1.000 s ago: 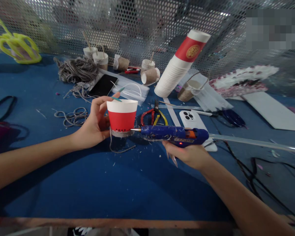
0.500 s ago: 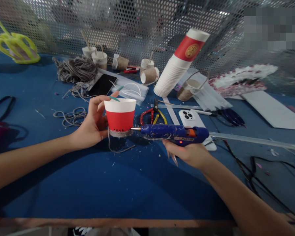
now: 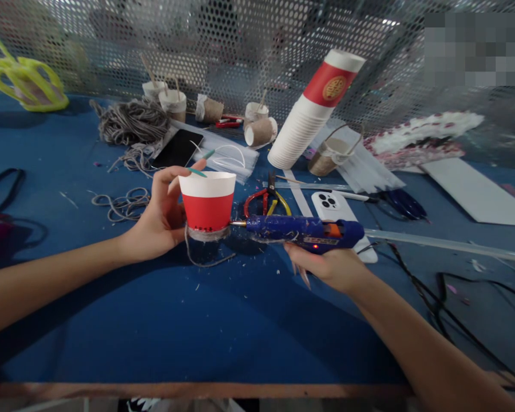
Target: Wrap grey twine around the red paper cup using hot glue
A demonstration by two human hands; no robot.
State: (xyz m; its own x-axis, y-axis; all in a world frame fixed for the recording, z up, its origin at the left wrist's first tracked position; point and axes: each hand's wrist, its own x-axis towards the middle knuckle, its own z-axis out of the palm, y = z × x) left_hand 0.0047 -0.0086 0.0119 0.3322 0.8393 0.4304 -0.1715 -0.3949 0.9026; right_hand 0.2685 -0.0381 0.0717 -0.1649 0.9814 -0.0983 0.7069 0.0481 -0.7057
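2 grips: left hand (image 3: 153,230) on red-white cup (image 3: 208,207) (twine (image 3: 208,235) wound low), right hand (image 3: 337,270) on glue gun (image 3: 285,229)

Left hand (image 3: 159,220): long teal nails (image 3: 197,172); right hand (image 3: 332,266): long pointed nails (image 3: 305,278).

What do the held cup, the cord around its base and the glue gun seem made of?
Cup: probably smooth, matte paper, from its thin rim and flat colour.
Cord: apparently dull textile fibre, type unclear; its loose tail curves limply.
Glue gun: likely plastic, slightly glossy, by highlights on its blue body.
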